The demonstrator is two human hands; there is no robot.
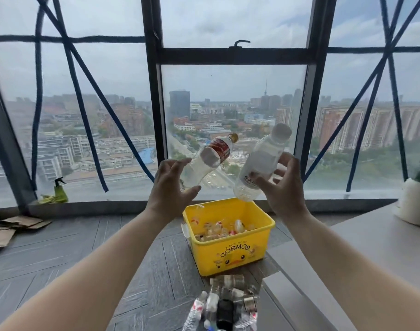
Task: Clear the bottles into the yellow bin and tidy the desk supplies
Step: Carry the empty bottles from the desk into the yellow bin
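Left hand (169, 187): raised above the yellow bin (230, 249), fingers spread and loose; the base of an empty clear cola bottle with a red label (210, 157) sits at its fingertips, bottle tilted, cap up and to the right. Whether the fingers grip the bottle, cannot tell.

Right hand (284, 187): raised over the bin's far right corner, fingers splayed around a clear water bottle with a white cap (261, 161), tilted cap-up; grip uncertain.

Yellow bin: on the grey floor (61, 254), marked "COSMOS", holding a layer of crushed bottles.

Heap of further empty bottles (225, 304): on the floor against the bin's near side.

Green spray bottle (59, 191): on the window sill, far left.

Cardboard pieces (11, 228): floor, left edge.

White pot (415, 201): on the desk (383, 240), at its right edge.
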